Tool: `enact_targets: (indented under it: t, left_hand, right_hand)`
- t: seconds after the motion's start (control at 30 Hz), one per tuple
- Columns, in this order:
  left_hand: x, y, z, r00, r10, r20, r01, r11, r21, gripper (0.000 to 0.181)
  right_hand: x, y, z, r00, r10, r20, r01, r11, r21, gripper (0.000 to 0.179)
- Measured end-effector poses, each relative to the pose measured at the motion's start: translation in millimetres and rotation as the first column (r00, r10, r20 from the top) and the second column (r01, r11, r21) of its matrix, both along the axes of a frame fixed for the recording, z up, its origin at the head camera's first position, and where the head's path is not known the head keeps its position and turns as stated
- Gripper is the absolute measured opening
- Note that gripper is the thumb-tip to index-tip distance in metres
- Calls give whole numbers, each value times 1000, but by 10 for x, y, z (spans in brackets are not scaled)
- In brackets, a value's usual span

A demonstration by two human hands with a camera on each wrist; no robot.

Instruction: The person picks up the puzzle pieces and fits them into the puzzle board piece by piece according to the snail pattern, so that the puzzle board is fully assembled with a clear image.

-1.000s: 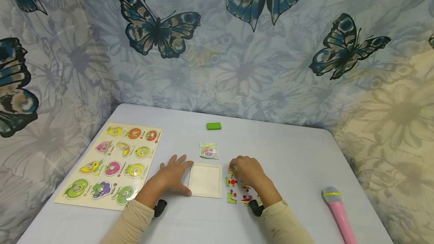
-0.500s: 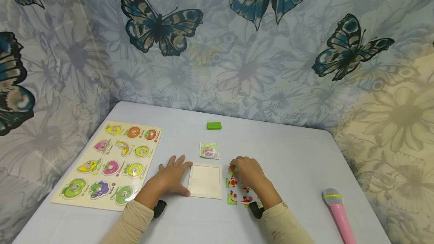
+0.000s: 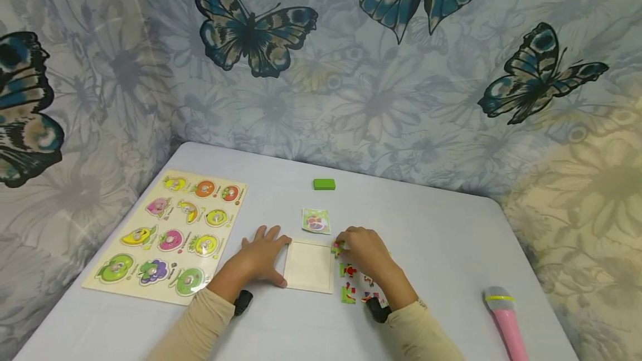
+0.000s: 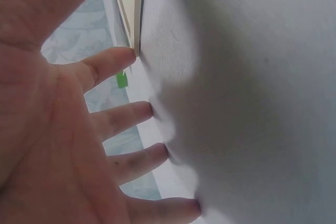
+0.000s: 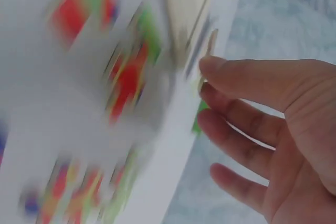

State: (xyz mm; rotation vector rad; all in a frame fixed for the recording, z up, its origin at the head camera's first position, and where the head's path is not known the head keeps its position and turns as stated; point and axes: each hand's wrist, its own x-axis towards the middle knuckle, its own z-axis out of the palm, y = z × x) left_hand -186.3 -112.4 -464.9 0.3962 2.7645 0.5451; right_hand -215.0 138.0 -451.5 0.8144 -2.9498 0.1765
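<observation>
My left hand (image 3: 262, 256) rests spread at the left side of a square wooden puzzle tray (image 3: 309, 266), thumb and index finger touching its edge. In the left wrist view its fingertips (image 4: 144, 109) stand on the white table. Just beyond the tray's right side, my right hand (image 3: 367, 249) pinches a small puzzle piece (image 3: 336, 250) between thumb and finger. The right wrist view shows that piece (image 5: 210, 45) edge-on; its picture side is hidden there. Several colourful loose pieces (image 3: 348, 294) lie below the right hand, some partly covered by the arm.
A small fruit picture card (image 3: 316, 221) lies behind the tray, and a green block (image 3: 324, 184) farther back. On the left is a large fruit puzzle board (image 3: 165, 237). A pink toy microphone (image 3: 505, 316) lies at the right.
My right hand has lifted the puzzle piece and moved it left, close to the tray's right edge. The left hand keeps its place at the tray. The head view has shifted slightly.
</observation>
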Motion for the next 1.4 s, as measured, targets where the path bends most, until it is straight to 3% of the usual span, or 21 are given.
enact_targets:
  t: [0.17,0.37,0.9,1.23,1.4]
  left_hand:
    - [-7,11,16,1000,4,0,-4,1000,-16,93]
    - [-12,12,20,1000,-2,-14,2,1000,-25,91]
    - [-8,35,23,1000,7,-14,-7,1000,-24,91]
    - [1,47,49,1000,10,-9,-10,1000,1,91]
    - [8,35,30,1000,9,-4,-9,1000,3,92]
  right_hand:
    - [6,-287,-14,990,134,-35,-134,991,11,24]
    - [-6,-537,-82,982,183,-41,-182,983,28,23]
    - [-13,-661,-180,978,182,-103,-178,983,39,18]
    - [-11,-599,-113,975,216,-46,-216,976,5,23]
    - [-16,-365,-31,986,166,-23,-167,985,-46,22]
